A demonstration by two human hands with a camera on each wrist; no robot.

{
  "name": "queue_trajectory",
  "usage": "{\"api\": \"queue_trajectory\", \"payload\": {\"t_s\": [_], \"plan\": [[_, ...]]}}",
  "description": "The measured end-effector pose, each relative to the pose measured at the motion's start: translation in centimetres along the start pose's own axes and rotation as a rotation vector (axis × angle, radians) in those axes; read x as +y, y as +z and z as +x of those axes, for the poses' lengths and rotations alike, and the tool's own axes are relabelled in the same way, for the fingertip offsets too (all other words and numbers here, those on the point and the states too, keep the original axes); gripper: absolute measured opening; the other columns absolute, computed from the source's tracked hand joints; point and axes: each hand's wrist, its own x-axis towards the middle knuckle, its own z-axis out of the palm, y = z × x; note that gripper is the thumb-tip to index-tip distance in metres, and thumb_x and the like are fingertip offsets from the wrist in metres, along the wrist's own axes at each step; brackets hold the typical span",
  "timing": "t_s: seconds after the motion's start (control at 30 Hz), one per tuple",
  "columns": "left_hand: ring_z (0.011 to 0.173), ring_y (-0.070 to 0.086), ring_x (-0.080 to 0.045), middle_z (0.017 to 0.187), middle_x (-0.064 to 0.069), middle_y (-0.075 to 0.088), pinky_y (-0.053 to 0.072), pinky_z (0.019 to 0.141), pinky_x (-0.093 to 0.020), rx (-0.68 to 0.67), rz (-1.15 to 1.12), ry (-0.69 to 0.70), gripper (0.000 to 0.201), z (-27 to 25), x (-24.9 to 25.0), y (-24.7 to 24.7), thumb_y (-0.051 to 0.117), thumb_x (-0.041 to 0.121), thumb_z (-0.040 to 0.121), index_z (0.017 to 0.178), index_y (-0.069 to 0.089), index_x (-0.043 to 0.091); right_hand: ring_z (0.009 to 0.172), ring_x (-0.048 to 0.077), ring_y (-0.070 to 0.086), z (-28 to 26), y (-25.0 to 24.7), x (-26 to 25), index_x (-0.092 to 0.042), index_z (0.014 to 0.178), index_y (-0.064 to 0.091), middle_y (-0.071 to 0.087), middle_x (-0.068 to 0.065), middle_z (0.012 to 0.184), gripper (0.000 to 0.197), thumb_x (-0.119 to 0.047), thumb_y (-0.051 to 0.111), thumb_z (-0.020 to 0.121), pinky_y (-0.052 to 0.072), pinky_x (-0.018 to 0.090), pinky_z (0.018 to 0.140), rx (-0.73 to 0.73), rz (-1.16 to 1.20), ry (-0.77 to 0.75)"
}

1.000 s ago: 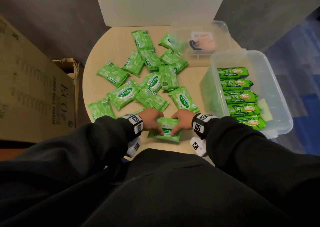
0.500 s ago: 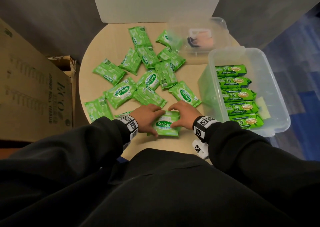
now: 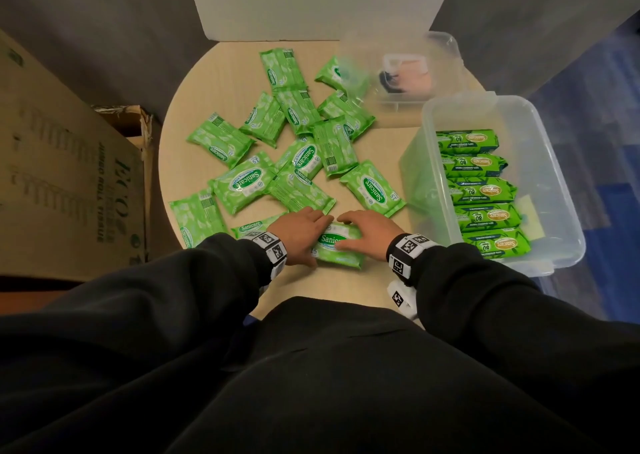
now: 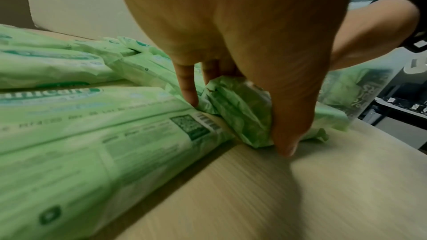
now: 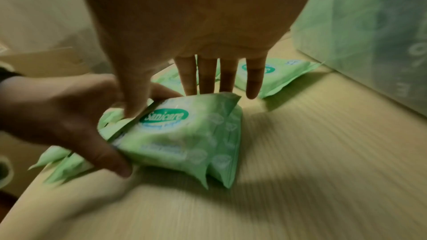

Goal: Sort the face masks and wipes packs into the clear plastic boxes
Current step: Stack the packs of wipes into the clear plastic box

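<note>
Beige table (image 3: 194, 114), lower centre: left hand (image 3: 298, 233) and right hand (image 3: 369, 233) grip wipes pack (image 3: 337, 245) lying crosswise between them; clear box (image 3: 554, 190) right.

"Sanicare" in white on a green oval: pale green wipes packs (image 3: 242, 183) on the table, several also marked "15". Darker packs (image 3: 467, 140) in the right-hand clear box (image 3: 561, 190): "80". Left cardboard carton (image 3: 62, 162): "JUMBO ROLL TISSUE". Finer print unreadable.

Office-like room: carpet floor (image 3: 588, 114), stacked tissue cartons (image 3: 69, 176), round table (image 3: 194, 107).
</note>
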Motion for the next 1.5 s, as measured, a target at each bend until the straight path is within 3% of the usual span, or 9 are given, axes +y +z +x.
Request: {"api": "queue_trajectory", "payload": {"t_s": [0.23, 0.43, 0.53, 0.77, 0.87, 0.97, 1.17, 1.33, 1.5], "plan": [[0.117, 0.052, -0.027, 0.129, -0.006, 0.056, 0.052, 0.09, -0.043, 0.029, -0.036, -0.018, 0.101, 0.3, 0.2, 0.0, 0.082, 0.061, 0.069, 0.148, 0.039, 0.015, 0.113, 0.024, 0.056, 0.4, 0.8, -0.7, -0.023, 0.145, 0.044, 0.057, 0.001, 0.125, 0.095, -0.057, 0.086, 0.066, 0.046, 0.038, 0.095, -0.026, -0.265, -0.073], [0.132, 0.05, -0.027, 0.147, -0.008, 0.051, 0.047, 0.106, -0.045, 0.153, -0.285, -0.124, 0.097, -2.0, -3.2, -2.9, 0.072, 0.073, 0.079, 0.154, 0.04, 0.02, 0.125, 0.022, 0.056, 0.4, -0.1, 0.2, -0.026, 0.149, 0.041, 0.057, 0.0, 0.141, 0.109, -0.065, 0.088, 0.06, 0.047, 0.04, 0.105, -0.047, -0.019, 0.016], [0.111, 0.062, -0.024, 0.12, 0.0, 0.065, 0.051, 0.086, -0.036, 0.228, -0.348, -0.379, 0.062, -4.1, -6.5, -3.5, 0.077, 0.058, 0.082, 0.132, 0.06, 0.024, 0.119, 0.017, 0.06, 0.5, -1.0, 0.4, -0.025, 0.137, 0.056, 0.063, -0.003, 0.131, 0.077, -0.056, 0.085, 0.072, 0.049, 0.036, 0.101, 0.091, 0.223, 0.074], [0.108, 0.064, -0.03, 0.125, -0.004, 0.063, 0.057, 0.086, -0.04, -0.138, -0.212, -0.53, 0.092, -6.3, -6.2, -1.3, 0.092, 0.048, 0.066, 0.141, 0.045, 0.024, 0.093, 0.014, 0.066, 2.6, -0.9, -3.1, -0.021, 0.109, 0.072, 0.068, -0.008, 0.098, 0.034, -0.043, 0.079, 0.083, 0.055, 0.036, 0.09, 0.063, 0.195, 0.008], [0.084, 0.064, -0.03, 0.086, -0.005, 0.066, 0.053, 0.066, -0.034, -0.143, -0.295, -0.549, 0.043, -6.3, -5.6, -2.4, 0.086, 0.042, 0.074, 0.098, 0.066, 0.012, 0.1, 0.018, 0.065, 3.1, -0.8, -4.1, -0.023, 0.109, 0.072, 0.069, -0.005, 0.103, 0.031, -0.041, 0.077, 0.085, 0.053, 0.033, 0.091, 0.014, 0.091, -0.008], [0.065, 0.051, -0.024, 0.064, -0.003, 0.053, 0.033, 0.054, -0.03, -0.037, -0.458, -0.551, 0.037, -7.0, -6.0, -4.6, 0.084, 0.039, 0.079, 0.075, 0.065, 0.008, 0.093, 0.017, 0.067, 2.8, -1.7, -5.0, -0.017, 0.104, 0.074, 0.073, -0.003, 0.099, 0.035, -0.048, 0.072, 0.089, 0.052, 0.03, 0.084, 0.111, 0.245, 0.035], [0.098, 0.066, -0.025, 0.108, 0.0, 0.069, 0.052, 0.082, -0.036, 0.4, -0.414, -0.291, 0.038, -6.8, -3.1, -9.7, 0.084, 0.033, 0.078, 0.111, 0.073, 0.019, 0.082, 0.035, 0.076, 0.7, -6.3, -7.7, -0.008, 0.121, 0.058, 0.075, 0.023, 0.105, 0.078, -0.077, 0.056, 0.083, 0.06, 0.041, 0.056, -0.104, 1.258, 0.373], [0.137, 0.044, -0.02, 0.151, 0.0, 0.05, 0.037, 0.11, -0.036, 0.298, -0.374, -0.065, 0.059, -5.8, -0.9, -8.2, 0.086, 0.044, 0.078, 0.132, 0.068, 0.028, 0.099, 0.028, 0.071, -0.4, -7.1, -5.8, -0.008, 0.112, 0.063, 0.069, 0.014, 0.116, 0.018, -0.009, 0.067, 0.095, 0.062, 0.045, 0.063, 0.036, 1.428, 0.418], [0.126, 0.055, -0.016, 0.147, 0.004, 0.05, 0.049, 0.104, -0.04, 0.344, -0.821, -0.278, 0.069, -5.0, -1.5, -7.4, 0.089, 0.037, 0.079, 0.139, 0.056, 0.032, 0.109, 0.035, 0.07, -2.3, -5.8, -3.5, -0.007, 0.127, 0.056, 0.069, 0.015, 0.125, 0.031, 0.004, 0.053, 0.099, 0.064, 0.047, 0.065, 0.046, 1.539, 0.423]]}}
